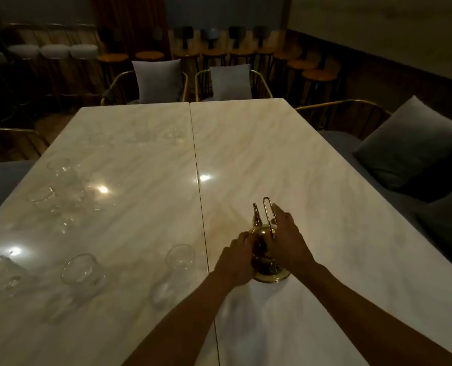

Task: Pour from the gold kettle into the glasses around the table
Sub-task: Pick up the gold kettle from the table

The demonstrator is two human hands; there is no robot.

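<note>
The gold kettle (pixel 265 233) stands on the marble table (pixel 272 154), right of the centre seam, its spout pointing away and its thin wire handle upright. My left hand (pixel 236 262) curls around the kettle's left side near the lid. My right hand (pixel 285 233) lies against its right side by the handle, fingers stretched forward. A clear glass (pixel 180 256) stands just left of the kettle. Several more clear glasses spread over the left half, among them one (pixel 80 269) near the front and one (pixel 61 167) farther back.
Chairs with grey cushions (pixel 157 80) stand at the table's far end. A dark cushion (pixel 409 146) lies on the seat along the right side. Round wooden stools (pixel 318 75) line the back wall. The room is dim, with light spots on the tabletop.
</note>
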